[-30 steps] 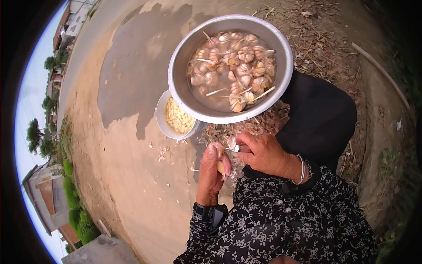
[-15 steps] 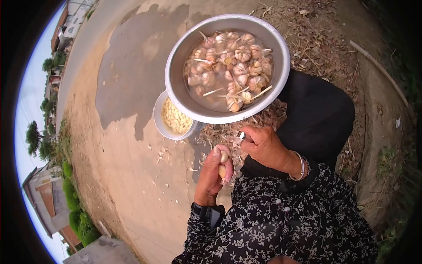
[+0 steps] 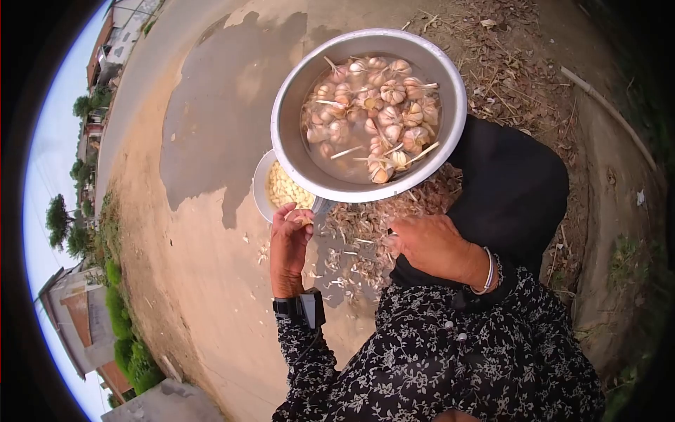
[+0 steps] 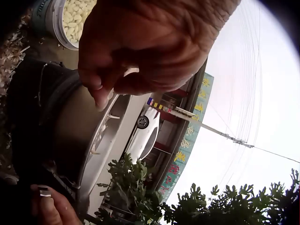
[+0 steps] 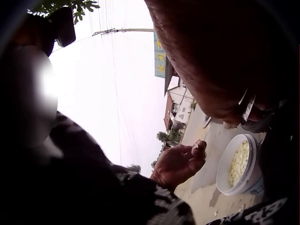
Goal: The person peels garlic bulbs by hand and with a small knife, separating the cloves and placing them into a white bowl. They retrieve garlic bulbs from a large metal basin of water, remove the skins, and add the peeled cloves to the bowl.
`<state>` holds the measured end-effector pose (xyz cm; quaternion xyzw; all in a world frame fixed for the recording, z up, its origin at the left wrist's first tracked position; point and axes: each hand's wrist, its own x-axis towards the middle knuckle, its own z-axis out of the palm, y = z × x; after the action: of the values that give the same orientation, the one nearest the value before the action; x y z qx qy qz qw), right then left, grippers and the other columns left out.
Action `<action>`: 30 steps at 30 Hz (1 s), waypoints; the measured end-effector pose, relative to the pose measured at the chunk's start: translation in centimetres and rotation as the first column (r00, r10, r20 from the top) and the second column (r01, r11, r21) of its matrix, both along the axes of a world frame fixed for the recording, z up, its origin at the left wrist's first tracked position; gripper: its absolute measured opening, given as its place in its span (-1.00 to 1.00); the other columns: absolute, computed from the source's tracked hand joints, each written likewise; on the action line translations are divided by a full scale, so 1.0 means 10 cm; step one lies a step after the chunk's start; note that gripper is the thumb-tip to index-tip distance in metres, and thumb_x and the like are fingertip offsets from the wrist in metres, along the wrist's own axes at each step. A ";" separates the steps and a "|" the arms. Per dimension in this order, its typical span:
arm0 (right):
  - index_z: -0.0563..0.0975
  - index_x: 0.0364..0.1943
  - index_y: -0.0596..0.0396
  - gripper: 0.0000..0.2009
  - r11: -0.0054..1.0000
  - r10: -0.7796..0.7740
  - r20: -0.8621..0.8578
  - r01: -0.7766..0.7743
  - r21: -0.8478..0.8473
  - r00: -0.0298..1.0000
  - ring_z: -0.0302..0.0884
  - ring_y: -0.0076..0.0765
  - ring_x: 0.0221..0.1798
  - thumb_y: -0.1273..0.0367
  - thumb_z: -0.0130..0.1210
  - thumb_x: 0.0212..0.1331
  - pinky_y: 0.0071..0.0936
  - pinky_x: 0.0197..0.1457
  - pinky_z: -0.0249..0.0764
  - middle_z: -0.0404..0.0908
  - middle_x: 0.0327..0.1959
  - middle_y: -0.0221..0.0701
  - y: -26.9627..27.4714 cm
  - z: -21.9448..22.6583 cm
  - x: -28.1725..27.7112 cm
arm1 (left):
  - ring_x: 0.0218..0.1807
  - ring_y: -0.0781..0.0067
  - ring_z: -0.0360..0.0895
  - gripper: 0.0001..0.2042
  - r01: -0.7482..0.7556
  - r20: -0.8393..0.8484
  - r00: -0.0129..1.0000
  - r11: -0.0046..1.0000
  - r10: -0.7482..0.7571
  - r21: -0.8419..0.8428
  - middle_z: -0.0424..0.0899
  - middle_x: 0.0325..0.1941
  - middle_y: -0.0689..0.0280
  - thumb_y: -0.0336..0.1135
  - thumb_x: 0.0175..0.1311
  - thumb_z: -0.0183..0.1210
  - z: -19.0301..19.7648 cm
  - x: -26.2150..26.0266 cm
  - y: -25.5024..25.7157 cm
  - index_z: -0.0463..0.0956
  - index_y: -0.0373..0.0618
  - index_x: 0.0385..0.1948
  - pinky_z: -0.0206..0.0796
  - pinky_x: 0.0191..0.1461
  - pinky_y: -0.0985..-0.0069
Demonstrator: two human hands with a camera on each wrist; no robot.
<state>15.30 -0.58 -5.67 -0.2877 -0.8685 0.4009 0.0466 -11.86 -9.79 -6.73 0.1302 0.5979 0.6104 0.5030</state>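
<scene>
My left hand (image 3: 290,243) is over the near edge of a white bucket (image 3: 261,200) of peeled garlic cloves (image 3: 285,188). Its curled fingers hold a pale garlic clove (image 3: 304,221), mostly hidden by the fingers; the same hand (image 4: 150,47) fills the top of the left wrist view. To the right, in front of the black-clad knee, my right hand (image 3: 437,246) is closed around a small shiny metal blade (image 5: 249,108). Beyond both hands stands a big metal basin (image 3: 281,133), where unpeeled garlic bulbs (image 3: 392,91) sit in cloudy water.
Papery garlic skins (image 3: 362,264) litter the ground beneath the basin and between the hands. A wet patch (image 3: 211,133) darkens the pavement on the left. Dry leaves (image 3: 503,77) and a long stick (image 3: 612,116) lie to the right. A white car (image 4: 144,136) shows in the left wrist view.
My left hand has moved away from the right hand, left and forward to the bucket. The right hand, which was working at the garlic beside it, has drawn back slightly and stays near the knee.
</scene>
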 end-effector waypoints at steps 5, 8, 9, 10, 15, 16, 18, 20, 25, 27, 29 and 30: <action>0.43 -0.33 0.11 -0.74 1.000 0.008 0.009 -0.007 -0.023 1.000 0.60 0.02 -0.39 0.18 0.02 0.25 -0.04 -0.32 0.46 0.58 -0.55 -0.18 0.05 0.20 -0.04 | -0.32 0.55 0.42 -0.81 0.114 0.134 0.982 0.985 -0.132 0.133 0.53 -0.04 0.14 -0.42 0.28 0.12 0.13 0.47 -0.13 0.41 -0.22 -0.12 0.32 -0.16 0.64; 0.40 -0.32 0.11 -0.73 0.996 -0.043 -0.097 0.035 -0.081 0.994 0.60 0.02 -0.40 0.17 0.03 0.24 -0.08 -0.37 0.47 0.57 -0.55 -0.19 0.01 0.20 -0.08 | -0.28 0.59 0.47 -0.77 0.103 0.131 0.983 0.977 -0.128 0.186 0.53 -0.01 0.16 -0.39 0.31 0.11 0.20 0.68 -0.16 0.43 -0.24 -0.06 0.34 -0.17 0.67; 0.39 -0.30 0.11 -0.73 0.994 -0.068 -0.142 0.055 -0.090 0.988 0.60 0.01 -0.40 0.17 0.04 0.23 -0.10 -0.38 0.47 0.57 -0.54 -0.19 -0.01 0.19 -0.09 | -0.28 0.61 0.44 -0.72 0.121 0.083 0.987 0.979 -0.135 0.161 0.55 -0.11 0.26 -0.34 0.33 0.10 0.21 0.74 -0.17 0.43 -0.26 0.01 0.32 -0.17 0.68; 0.39 -0.30 0.11 -0.73 0.994 -0.072 -0.141 0.059 -0.091 0.987 0.60 0.01 -0.40 0.17 0.04 0.23 -0.10 -0.38 0.47 0.57 -0.54 -0.19 -0.04 0.19 -0.11 | -0.28 0.61 0.44 -0.72 0.124 0.085 0.987 0.979 -0.139 0.160 0.55 -0.11 0.26 -0.34 0.33 0.10 0.22 0.79 -0.18 0.43 -0.26 0.01 0.32 -0.17 0.68; 0.36 -0.27 0.14 -0.70 0.993 -0.073 -0.236 0.092 0.071 0.969 0.62 -0.11 -0.40 0.18 0.07 0.20 -0.23 -0.40 0.50 0.59 -0.47 -0.25 -0.06 0.28 -0.18 | -0.37 0.65 0.39 -0.70 0.219 -0.382 0.900 0.976 -0.209 -0.015 0.50 -0.33 0.38 -0.26 0.43 -0.01 0.41 1.04 -0.12 0.43 -0.24 0.05 0.28 -0.22 0.67; 0.36 -0.27 0.14 -0.70 0.993 -0.074 -0.236 0.093 0.071 0.969 0.62 -0.11 -0.40 0.18 0.07 0.20 -0.23 -0.40 0.50 0.59 -0.47 -0.25 -0.06 0.27 -0.19 | -0.37 0.65 0.39 -0.70 0.221 -0.382 0.900 0.975 -0.209 -0.015 0.50 -0.33 0.38 -0.26 0.43 -0.01 0.40 1.05 -0.12 0.43 -0.24 0.05 0.28 -0.22 0.67; 0.37 -0.28 0.14 -0.70 0.985 -0.061 -0.167 0.087 0.150 0.984 0.63 -0.17 -0.39 0.18 0.08 0.19 -0.29 -0.40 0.50 0.59 -0.46 -0.29 -0.08 0.25 -0.21 | -0.38 0.62 0.44 -0.65 0.266 -0.460 0.852 0.963 -0.251 -0.033 0.52 -0.23 0.35 -0.17 0.44 -0.04 0.37 1.05 -0.13 0.39 -0.28 0.05 0.31 -0.27 0.67; 0.38 -0.28 0.14 -0.71 0.980 -0.058 -0.172 0.089 0.180 0.983 0.62 -0.18 -0.39 0.18 0.08 0.19 -0.28 -0.40 0.50 0.58 -0.46 -0.29 -0.07 0.24 -0.21 | -0.41 0.63 0.42 -0.66 0.264 -0.473 0.845 0.964 -0.249 -0.037 0.50 -0.27 0.36 -0.16 0.45 -0.06 0.35 1.08 -0.12 0.39 -0.26 0.01 0.30 -0.30 0.68; 0.38 -0.32 0.10 -0.74 0.981 -0.022 -0.189 0.058 0.185 0.982 0.59 -0.12 -0.39 0.22 0.12 0.15 -0.19 -0.38 0.45 0.54 -0.48 -0.27 -0.06 0.26 -0.20 | -0.49 0.66 0.35 -0.73 0.271 -0.567 0.777 0.958 -0.273 -0.090 0.43 -0.36 0.40 -0.13 0.46 -0.09 0.34 1.10 -0.11 0.36 -0.17 -0.13 0.25 -0.41 0.71; 0.39 -0.35 0.10 -0.75 0.988 -0.024 -0.179 0.051 0.144 0.983 0.59 -0.11 -0.41 0.22 0.11 0.16 -0.17 -0.39 0.44 0.55 -0.50 -0.26 -0.06 0.25 -0.19 | -0.50 0.68 0.27 -0.81 0.335 -0.551 0.769 0.938 -0.324 -0.083 0.34 -0.38 0.40 -0.22 0.48 -0.12 0.34 1.04 -0.13 0.30 -0.16 -0.23 0.23 -0.42 0.68; 0.39 -0.36 0.11 -0.76 0.994 -0.006 -0.175 0.026 0.111 0.985 0.58 -0.10 -0.42 0.22 0.10 0.16 -0.16 -0.40 0.44 0.55 -0.52 -0.26 -0.05 0.27 -0.19 | -0.50 0.68 0.27 -0.81 0.371 -0.535 0.764 0.924 -0.362 -0.094 0.33 -0.39 0.40 -0.22 0.48 -0.12 0.36 1.00 -0.13 0.29 -0.15 -0.26 0.22 -0.43 0.68; 0.39 -0.36 0.11 -0.76 0.997 0.008 -0.171 0.006 0.080 0.985 0.58 -0.09 -0.43 0.23 0.09 0.17 -0.15 -0.41 0.43 0.55 -0.53 -0.25 -0.04 0.28 -0.18 | -0.50 0.68 0.26 -0.81 0.411 -0.519 0.755 0.906 -0.401 -0.102 0.32 -0.39 0.40 -0.22 0.48 -0.11 0.38 0.98 -0.12 0.27 -0.15 -0.28 0.21 -0.44 0.67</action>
<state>13.50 -1.00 -2.89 -0.2495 -0.8768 0.3891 0.1324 -2.06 -11.00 -2.96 0.4241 0.6644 0.4325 0.4378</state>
